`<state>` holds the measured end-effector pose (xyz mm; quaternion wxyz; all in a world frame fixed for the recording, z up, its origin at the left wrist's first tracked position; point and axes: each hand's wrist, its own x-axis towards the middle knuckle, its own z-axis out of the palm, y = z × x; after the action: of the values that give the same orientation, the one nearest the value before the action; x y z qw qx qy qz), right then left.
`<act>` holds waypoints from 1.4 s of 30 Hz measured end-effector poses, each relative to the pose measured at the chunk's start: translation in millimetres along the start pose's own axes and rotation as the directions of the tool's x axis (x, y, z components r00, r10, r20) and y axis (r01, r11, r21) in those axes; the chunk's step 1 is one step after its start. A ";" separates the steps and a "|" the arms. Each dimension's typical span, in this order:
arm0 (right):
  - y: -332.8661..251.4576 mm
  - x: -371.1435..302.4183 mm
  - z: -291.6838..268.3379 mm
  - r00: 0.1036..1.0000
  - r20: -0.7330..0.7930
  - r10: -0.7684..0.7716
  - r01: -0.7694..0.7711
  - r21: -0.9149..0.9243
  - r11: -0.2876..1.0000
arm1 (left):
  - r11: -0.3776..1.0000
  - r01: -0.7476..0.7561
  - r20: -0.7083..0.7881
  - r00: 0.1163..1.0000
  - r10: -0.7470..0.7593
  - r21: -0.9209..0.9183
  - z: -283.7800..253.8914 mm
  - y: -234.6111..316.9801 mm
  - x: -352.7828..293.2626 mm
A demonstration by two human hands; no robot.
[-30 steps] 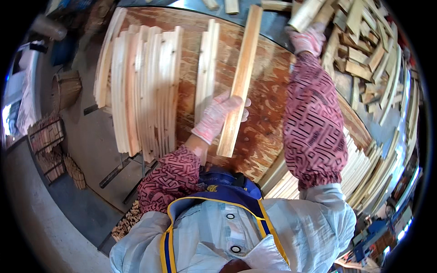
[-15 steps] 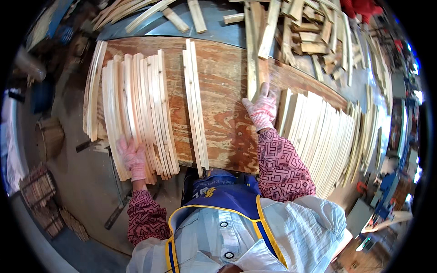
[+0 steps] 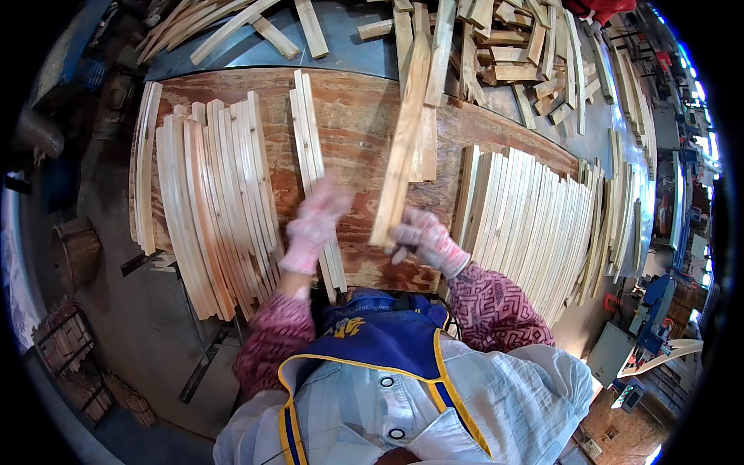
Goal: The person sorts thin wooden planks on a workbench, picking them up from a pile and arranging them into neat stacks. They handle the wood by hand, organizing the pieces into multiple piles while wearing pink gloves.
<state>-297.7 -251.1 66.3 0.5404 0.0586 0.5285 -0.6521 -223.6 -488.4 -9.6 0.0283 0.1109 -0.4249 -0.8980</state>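
My right hand (image 3: 426, 242), in a pink-and-white knit glove, is closed on the near end of a long wooden strip (image 3: 401, 139). The strip slants away from me, its far end among other strips at the back. A shorter wooden piece (image 3: 424, 147) lies on the plywood board (image 3: 360, 116) just beside it. My left hand (image 3: 319, 221), gloved the same way, is over a pair of pale strips (image 3: 307, 132) left of centre. Motion smears its fingers, so whether it touches them is unclear.
Side-by-side pale strips (image 3: 221, 201) cover the board's left part, and a longer row (image 3: 527, 225) fills the right. A jumbled heap of wood offcuts (image 3: 515, 58) lies on the metal table (image 3: 349, 46) behind. At the top right shows another person's red sleeve (image 3: 593, 9).
My left hand has moved right from the left strips to the middle pair. My right hand has come nearer and drawn a strip's end toward me. The view has shifted slightly.
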 end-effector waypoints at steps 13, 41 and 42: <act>-161.1 156.4 -133.0 0.462 -0.730 -0.504 -0.546 -0.682 0.487 | -0.098 0.166 -0.120 0.924 0.364 0.981 26.1 -86.2 -35.3; -87.4 145.5 -57.9 0.550 -0.711 -0.439 -0.543 -0.703 0.458 | -0.472 0.553 -0.489 0.831 0.263 0.687 -66.7 -29.9 -100.1; -81.8 138.3 -65.6 0.584 -0.668 -0.461 -0.462 -0.741 0.488 | -0.478 0.548 -0.476 0.836 0.274 0.687 -62.6 -26.0 -95.0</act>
<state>-449.5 -302.2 -0.5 0.1845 0.0669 0.9633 -0.1831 -116.0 -505.4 -51.4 -0.1146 0.3564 -0.9270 -0.0215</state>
